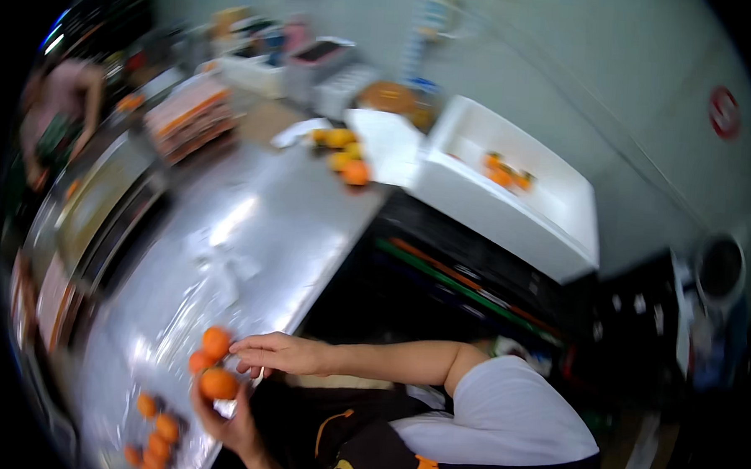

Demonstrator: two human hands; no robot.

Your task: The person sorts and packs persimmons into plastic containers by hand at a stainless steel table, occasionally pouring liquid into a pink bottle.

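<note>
My left hand (226, 421) holds an orange fruit (219, 384) at the near edge of the steel table (279, 230). My right hand (274, 353) reaches in from the right, fingers outstretched and apart, close beside another orange (215, 342); whether it touches it is unclear. A third orange (200, 362) is just left of them. Several more oranges (166, 427) lie lower left by crumpled clear plastic (183, 318).
A white foam box (445, 179) with several oranges stands right, above black crates (426, 228). Yellow and orange fruit (337, 149) sit by white paper (384, 143). Stacked packages (188, 117) and metal trays (100, 206) are left. Another person (62, 112) stands at upper left.
</note>
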